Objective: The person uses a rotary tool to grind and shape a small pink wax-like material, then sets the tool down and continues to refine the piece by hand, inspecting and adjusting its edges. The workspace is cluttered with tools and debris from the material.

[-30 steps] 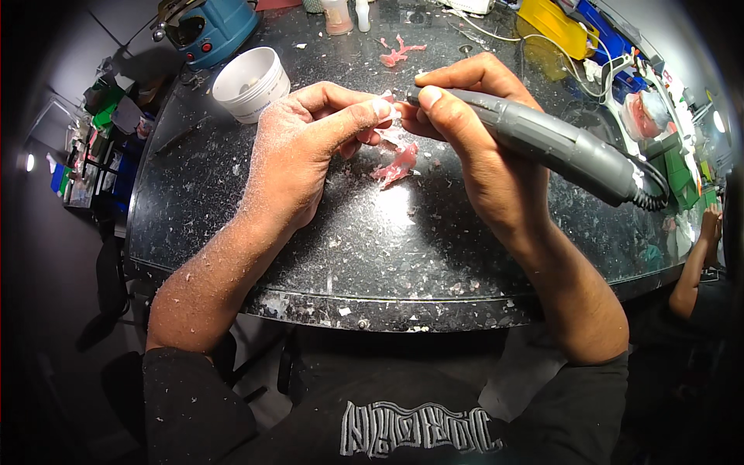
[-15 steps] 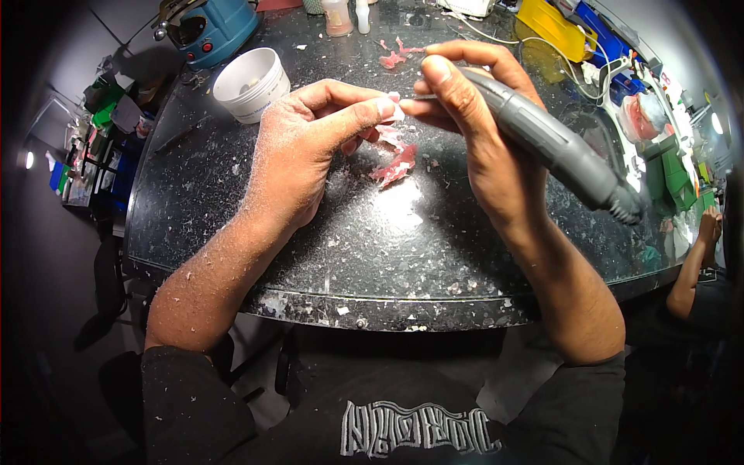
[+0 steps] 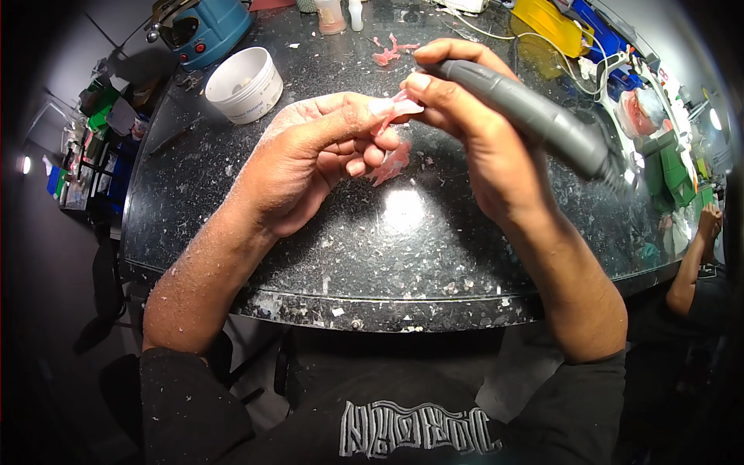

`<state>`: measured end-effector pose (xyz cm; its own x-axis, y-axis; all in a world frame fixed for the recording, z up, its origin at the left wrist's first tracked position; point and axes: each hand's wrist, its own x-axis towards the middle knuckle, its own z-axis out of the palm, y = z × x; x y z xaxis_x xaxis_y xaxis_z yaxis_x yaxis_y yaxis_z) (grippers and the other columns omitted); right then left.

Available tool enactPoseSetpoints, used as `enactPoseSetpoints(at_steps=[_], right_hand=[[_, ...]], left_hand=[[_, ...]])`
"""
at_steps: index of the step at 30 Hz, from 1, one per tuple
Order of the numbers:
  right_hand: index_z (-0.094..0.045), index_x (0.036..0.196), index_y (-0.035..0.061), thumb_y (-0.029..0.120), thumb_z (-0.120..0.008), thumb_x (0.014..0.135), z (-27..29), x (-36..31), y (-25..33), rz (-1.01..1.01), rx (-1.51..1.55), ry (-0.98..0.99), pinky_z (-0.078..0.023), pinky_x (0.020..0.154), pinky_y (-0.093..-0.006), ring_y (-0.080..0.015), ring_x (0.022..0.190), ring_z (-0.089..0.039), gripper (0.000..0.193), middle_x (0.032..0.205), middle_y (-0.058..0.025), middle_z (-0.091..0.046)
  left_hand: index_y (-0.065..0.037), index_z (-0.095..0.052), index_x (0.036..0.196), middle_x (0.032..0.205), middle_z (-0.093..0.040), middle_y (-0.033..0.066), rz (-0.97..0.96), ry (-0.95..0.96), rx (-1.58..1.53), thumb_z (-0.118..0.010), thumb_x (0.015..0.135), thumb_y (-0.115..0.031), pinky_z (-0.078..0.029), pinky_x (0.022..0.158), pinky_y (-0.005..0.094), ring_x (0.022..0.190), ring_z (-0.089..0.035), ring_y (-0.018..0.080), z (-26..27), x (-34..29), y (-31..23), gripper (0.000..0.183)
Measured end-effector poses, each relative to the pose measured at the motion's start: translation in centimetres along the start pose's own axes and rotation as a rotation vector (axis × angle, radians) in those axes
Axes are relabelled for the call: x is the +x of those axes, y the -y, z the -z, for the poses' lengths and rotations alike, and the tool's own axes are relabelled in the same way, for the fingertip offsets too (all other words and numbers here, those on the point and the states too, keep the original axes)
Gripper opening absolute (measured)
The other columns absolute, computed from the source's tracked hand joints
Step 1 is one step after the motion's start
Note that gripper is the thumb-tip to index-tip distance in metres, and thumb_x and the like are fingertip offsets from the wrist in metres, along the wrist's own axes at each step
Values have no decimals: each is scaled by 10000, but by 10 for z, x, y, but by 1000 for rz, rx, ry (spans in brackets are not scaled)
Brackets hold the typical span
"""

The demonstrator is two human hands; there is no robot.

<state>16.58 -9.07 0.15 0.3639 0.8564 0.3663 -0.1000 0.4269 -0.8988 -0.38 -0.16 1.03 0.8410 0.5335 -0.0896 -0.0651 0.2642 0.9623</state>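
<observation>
Between the fingertips of my left hand (image 3: 298, 151) is a small pink and white piece (image 3: 404, 105), denture-like in colour; its exact kind is partly hidden. My right hand (image 3: 492, 143) holds a dark grey rotary handpiece (image 3: 535, 116), its ribbed cable end pointing down to the right. The right thumb and fingertips also touch the pink and white piece. The handpiece's working tip cannot be made out. Fine pale dust coats my left hand and forearm. Below the left fingers, a pink scrap (image 3: 393, 164) rests on the black speckled table (image 3: 364, 256).
A white tub (image 3: 256, 93) stands left of my hands. Another branching pink scrap (image 3: 385, 56) lies beyond them. At the back are a blue machine (image 3: 208, 35) and small bottles (image 3: 331, 17). A yellow bin (image 3: 549, 27) and dental model (image 3: 639, 116) sit right, near another person's arm (image 3: 694, 256).
My right hand has moved in to touch the piece, and the handpiece has shifted up and left. The pink and white piece has turned in my fingers.
</observation>
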Motion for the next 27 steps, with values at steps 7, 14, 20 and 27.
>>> enactPoseSetpoints(at_steps=[7, 14, 20, 27], right_hand=[[-553, 1135, 38, 76, -632, 914, 16, 5, -7, -203, 311, -173, -566, 843, -295, -170, 902, -669, 238, 980, -98, -655], [-543, 1187, 46, 144, -631, 924, 2, 1, 9, -60, 132, -41, -535, 856, -290, -157, 976, -657, 294, 1014, -91, -660], [-578, 1157, 42, 44, -699, 853, 11, 5, 14, 65, -79, 124, -503, 898, -275, -142, 937, -641, 328, 985, -71, -639], [-550, 1153, 64, 70, -684, 881, 15, 4, 10, -193, 297, 33, -520, 917, -307, -154, 984, -651, 303, 1008, -69, -648]], left_hand=[[42, -581, 1182, 896, -641, 59, -140, -32, -95, -595, 962, -218, -447, 639, 175, 760, -590, 87, -14, -4, 1, 341], [19, -595, 1150, 933, -665, 90, -172, -57, -124, -599, 964, -194, -498, 700, 214, 818, -634, 115, -16, -5, 2, 283], [-3, -619, 1089, 955, -664, 72, -257, -136, 76, -649, 926, -138, -499, 774, 231, 857, -636, 116, -16, -1, 4, 214], [-10, -643, 1093, 1090, -687, 89, -389, -150, 312, -655, 912, -132, -467, 737, 222, 864, -635, 100, -16, -3, 1, 219]])
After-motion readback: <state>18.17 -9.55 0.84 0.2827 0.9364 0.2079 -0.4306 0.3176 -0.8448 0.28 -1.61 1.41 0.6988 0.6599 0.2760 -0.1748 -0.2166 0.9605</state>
